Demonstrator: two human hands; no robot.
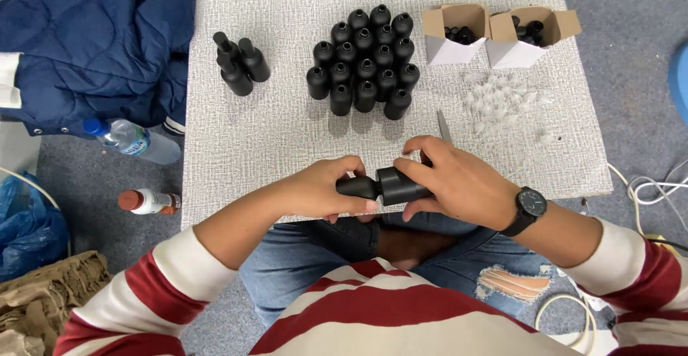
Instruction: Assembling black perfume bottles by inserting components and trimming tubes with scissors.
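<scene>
A small black bottle (pixel 399 184) lies sideways between both hands at the near edge of the grey table (pixel 287 134). My right hand (pixel 459 180) wraps the bottle's body. My left hand (pixel 326 186) grips the black cap piece (pixel 356 186) at the bottle's neck. A cluster of several upright black bottles (pixel 364 62) stands at the table's middle back. Three more black bottles (pixel 240 62) stand apart at the back left.
Two open white cardboard boxes (pixel 454 50) (pixel 517 53) holding black parts sit at the back right, with a scatter of small clear plastic pieces (pixel 505 101) in front. A thin metal tool (pixel 443 124) lies near my right hand. A blue jacket (pixel 100 40), water bottle (pixel 132 141) and small orange-capped bottle (pixel 149 202) lie left.
</scene>
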